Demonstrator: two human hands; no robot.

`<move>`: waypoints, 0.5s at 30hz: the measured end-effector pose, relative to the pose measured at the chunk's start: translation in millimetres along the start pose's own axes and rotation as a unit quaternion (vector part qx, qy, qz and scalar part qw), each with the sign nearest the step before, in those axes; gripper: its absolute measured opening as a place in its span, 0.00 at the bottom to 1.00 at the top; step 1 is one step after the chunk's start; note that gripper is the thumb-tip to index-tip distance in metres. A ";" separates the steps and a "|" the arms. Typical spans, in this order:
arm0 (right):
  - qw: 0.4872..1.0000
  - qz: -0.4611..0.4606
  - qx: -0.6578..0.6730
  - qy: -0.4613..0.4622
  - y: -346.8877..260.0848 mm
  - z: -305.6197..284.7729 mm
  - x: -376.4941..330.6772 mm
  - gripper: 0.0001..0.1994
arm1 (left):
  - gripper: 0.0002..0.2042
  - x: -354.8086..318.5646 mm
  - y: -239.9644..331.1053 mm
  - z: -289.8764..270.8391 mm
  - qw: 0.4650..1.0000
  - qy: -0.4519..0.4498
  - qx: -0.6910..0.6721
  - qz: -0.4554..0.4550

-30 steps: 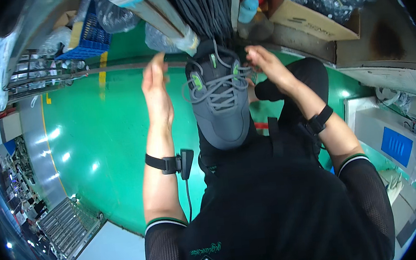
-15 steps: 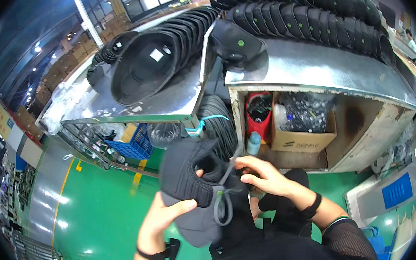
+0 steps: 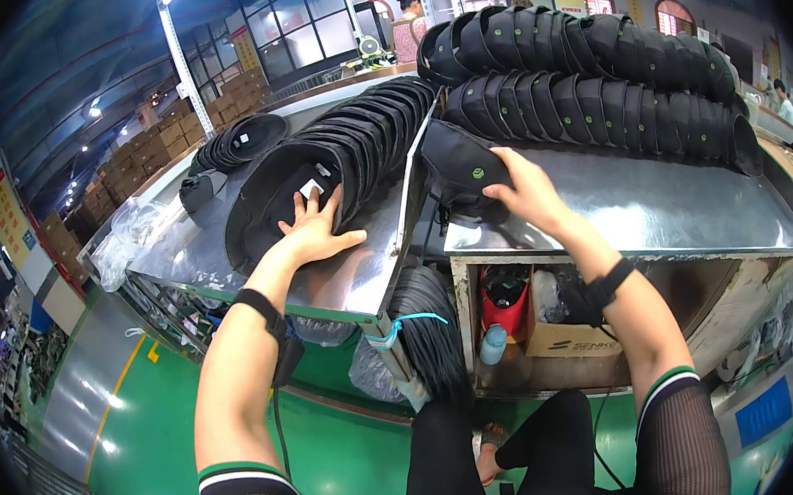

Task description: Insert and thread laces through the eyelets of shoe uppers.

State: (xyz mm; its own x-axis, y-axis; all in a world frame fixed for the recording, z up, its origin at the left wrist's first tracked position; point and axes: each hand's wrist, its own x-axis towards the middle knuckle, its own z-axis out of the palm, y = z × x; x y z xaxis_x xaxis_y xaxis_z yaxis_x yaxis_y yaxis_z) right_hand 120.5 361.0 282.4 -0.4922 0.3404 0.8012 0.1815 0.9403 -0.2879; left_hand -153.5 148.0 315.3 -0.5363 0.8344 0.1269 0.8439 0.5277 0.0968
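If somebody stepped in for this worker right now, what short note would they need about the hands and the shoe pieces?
Left hand: flat, fingers spread on the front piece of the row of black shoe uppers on the left steel table.
Right hand: gripping one black upper at the right table's near edge.
Done: many uppers already stand in long stacked rows on both tables.
Left: the held upper is not yet set into any row.
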 end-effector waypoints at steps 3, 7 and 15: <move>0.997 -0.066 0.032 0.017 -22.3 -4.4 -18.3 0.17 | 0.45 -33.5 -24.5 -1.6 0.996 0.001 -0.046 0.074; 0.988 -0.110 0.099 0.045 -92.4 -33.9 -90.6 0.14 | 0.35 -111.8 -16.7 19.1 0.934 0.239 -0.205 0.171; 0.675 0.330 0.646 -0.136 -168.8 -52.0 -184.8 0.15 | 0.57 -281.2 40.5 129.6 0.856 0.101 -0.438 0.257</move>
State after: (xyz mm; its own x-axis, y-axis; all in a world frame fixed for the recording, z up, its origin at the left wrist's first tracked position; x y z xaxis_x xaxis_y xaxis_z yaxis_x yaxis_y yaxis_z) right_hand 225.1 139.2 210.2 -0.8368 0.5099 0.1992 -0.3692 -0.2569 -0.8932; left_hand 33.3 -44.7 155.6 -0.1640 0.8298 0.5335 0.6822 -0.2952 0.6689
